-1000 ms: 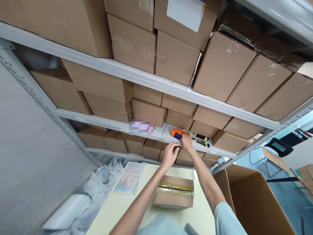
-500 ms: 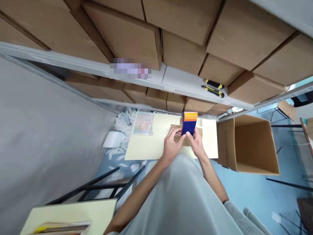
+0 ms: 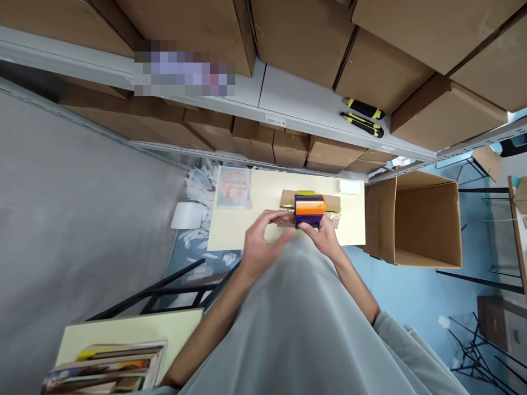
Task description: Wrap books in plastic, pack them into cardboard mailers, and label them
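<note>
"From where did the head view look?"
"From the wearer's head, high on the near side of the table (image 3: 263, 189), facing forward and steeply down."
"How near was it?"
"The wearer's clothing (image 3: 313, 323) was closest, on the table's near side; the left hand (image 3: 263, 241) and right hand (image 3: 326, 235) came between lens and table, with the shelf (image 3: 300, 101) above and beyond it."

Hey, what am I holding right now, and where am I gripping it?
Your right hand holds the orange-and-purple tape dispenser by its purple near end. Your open left hand is beside it; contact is unclear.
</note>
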Demonstrator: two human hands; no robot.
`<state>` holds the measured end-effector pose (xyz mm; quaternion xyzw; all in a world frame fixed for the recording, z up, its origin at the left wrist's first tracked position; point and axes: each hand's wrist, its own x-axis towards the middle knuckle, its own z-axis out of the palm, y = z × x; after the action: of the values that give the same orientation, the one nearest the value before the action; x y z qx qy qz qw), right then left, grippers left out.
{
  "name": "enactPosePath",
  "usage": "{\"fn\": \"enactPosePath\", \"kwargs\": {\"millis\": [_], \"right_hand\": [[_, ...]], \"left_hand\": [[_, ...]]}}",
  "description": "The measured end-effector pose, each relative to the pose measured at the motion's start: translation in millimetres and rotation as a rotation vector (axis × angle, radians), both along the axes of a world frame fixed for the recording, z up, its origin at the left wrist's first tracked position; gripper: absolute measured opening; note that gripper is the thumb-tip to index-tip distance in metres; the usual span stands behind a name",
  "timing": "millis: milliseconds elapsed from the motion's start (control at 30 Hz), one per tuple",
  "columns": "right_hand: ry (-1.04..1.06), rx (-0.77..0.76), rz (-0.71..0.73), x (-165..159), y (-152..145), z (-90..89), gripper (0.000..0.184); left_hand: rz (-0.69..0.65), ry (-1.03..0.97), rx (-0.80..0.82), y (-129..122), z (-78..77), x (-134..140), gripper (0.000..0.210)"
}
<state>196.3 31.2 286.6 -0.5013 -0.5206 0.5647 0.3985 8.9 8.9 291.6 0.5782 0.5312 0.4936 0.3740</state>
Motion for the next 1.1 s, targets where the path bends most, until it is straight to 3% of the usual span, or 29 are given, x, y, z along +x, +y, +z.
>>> {"fn": "enactPosePath", "kwargs": {"millis": [133,367,600,1100], "right_hand": [[-0.101,0.1,0.064,1.8,-5.7,11.8,0.05],[-0.487,0.443,0.19,25.4,-13.7,18.2,0.021],[-0.665,0.706,0.273,46.1,-20.0,22.4,0.012],[-0.749,0.841,0.268,56.2,-30.5,45.7,0.01]], "left_hand": [[0.083,-0.023,0.091,8.3,24.3,-18.4,0.041],[-0.101,0.123,0.19,14.6,59.8,-30.4,0.038],[-0.239,0.172,0.22,6.9,61.0,-34.4,0.035],[-0.292,0.224,0.206,-6.1,74.5,-31.9,0.021]]}}
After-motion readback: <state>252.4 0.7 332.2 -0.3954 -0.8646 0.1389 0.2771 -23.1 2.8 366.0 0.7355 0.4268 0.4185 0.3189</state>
